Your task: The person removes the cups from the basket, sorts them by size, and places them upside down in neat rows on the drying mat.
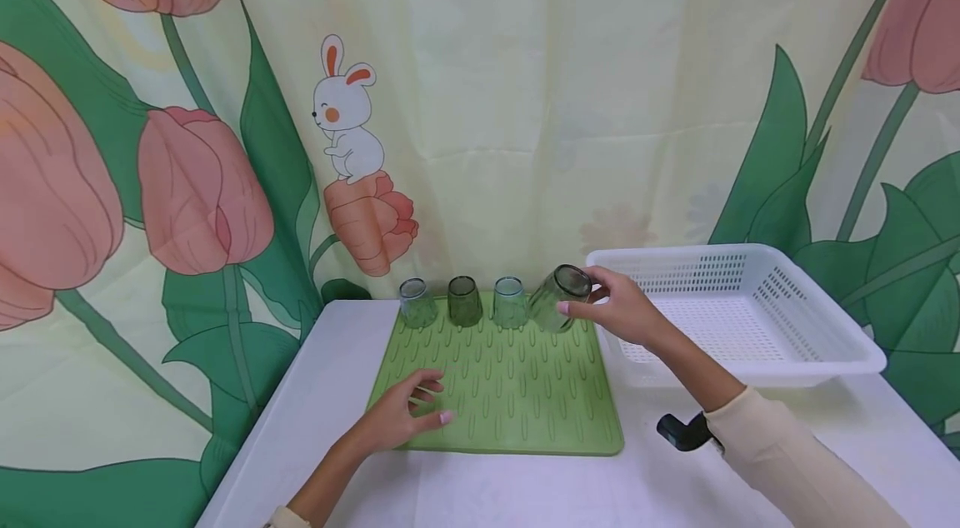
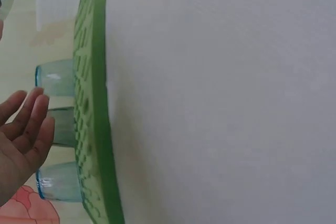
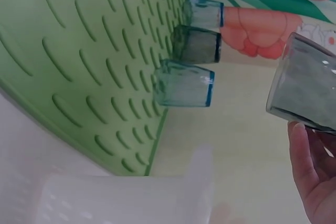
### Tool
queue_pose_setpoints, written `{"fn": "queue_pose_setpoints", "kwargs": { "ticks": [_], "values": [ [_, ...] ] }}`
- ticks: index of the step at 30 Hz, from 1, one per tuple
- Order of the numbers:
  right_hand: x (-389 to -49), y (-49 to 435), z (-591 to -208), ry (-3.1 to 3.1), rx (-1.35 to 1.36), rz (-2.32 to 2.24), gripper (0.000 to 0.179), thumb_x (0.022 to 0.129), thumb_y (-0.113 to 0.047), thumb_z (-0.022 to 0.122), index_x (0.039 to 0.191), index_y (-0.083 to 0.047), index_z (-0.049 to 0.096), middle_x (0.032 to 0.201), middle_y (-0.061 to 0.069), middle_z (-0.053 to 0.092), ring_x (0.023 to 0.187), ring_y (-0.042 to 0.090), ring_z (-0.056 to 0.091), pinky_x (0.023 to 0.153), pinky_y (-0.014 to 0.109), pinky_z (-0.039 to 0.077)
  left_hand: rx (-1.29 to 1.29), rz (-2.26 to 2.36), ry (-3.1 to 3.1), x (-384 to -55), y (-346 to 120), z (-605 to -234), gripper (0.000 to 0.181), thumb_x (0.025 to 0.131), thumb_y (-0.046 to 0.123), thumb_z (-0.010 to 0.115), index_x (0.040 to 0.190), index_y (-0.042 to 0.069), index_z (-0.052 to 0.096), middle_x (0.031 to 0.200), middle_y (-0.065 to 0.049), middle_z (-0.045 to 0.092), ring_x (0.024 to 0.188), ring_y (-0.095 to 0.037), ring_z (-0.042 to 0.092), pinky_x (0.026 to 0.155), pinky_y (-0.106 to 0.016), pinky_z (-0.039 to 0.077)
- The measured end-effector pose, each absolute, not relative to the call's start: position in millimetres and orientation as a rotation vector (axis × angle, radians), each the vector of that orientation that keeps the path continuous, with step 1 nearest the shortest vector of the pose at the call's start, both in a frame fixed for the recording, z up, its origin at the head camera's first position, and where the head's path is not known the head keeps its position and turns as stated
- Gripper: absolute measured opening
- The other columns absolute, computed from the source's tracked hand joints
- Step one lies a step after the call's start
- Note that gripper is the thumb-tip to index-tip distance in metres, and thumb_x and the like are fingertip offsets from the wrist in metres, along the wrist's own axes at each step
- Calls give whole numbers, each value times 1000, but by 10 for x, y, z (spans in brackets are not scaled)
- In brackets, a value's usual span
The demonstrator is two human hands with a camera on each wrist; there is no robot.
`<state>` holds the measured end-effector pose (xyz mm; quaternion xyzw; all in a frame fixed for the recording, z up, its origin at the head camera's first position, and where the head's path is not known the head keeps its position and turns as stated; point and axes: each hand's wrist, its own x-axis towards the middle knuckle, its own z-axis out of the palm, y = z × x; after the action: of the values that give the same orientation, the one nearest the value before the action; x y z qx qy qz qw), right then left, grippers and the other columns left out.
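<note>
My right hand (image 1: 626, 307) grips a dark grey-green glass (image 1: 555, 299), tilted and held above the back right corner of the green ribbed mat (image 1: 502, 395). In the right wrist view this glass (image 3: 307, 85) is apart from the mat, with fingers along its side. Three glasses stand upright in a row along the mat's back edge: a bluish one (image 1: 417, 305), a dark grey one (image 1: 464, 303) and a blue-rimmed one (image 1: 510, 305). Over the mat's front left part hovers my left hand (image 1: 397, 415), its fingers loosely bent around nothing.
A white perforated plastic basket (image 1: 825, 332) stands on the white table (image 1: 525, 495) right of the mat, close beside it. Behind everything hangs a curtain (image 1: 487, 95) printed with tulips and a rabbit. A black curved object (image 1: 682, 432) shows by the right sleeve.
</note>
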<state>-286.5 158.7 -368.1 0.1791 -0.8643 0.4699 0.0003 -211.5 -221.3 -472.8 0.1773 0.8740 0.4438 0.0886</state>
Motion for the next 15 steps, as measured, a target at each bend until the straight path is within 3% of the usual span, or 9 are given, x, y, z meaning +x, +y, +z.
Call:
{"fn": "queue_pose_setpoints", "kwargs": {
  "ticks": [8,15],
  "values": [
    [-2968,1554,-3710,-2742,547,1485,60,86,-36,79,131,-3,59,118,14,67,97,22,68,77,33,53,466,1349,2609,-2039,-2355,-4786,65,92,34,74,143,3,47,131,-15,58,119,-33,58,95,-47,50],
    [-3048,1534,-3720,-2766,567,1492,64,87,-34,78,135,1,55,120,18,66,92,19,69,76,33,52,382,1343,2667,-2003,-2468,-4836,65,91,34,75,143,5,49,136,-15,58,127,-36,54,100,-54,46]
  ]
}}
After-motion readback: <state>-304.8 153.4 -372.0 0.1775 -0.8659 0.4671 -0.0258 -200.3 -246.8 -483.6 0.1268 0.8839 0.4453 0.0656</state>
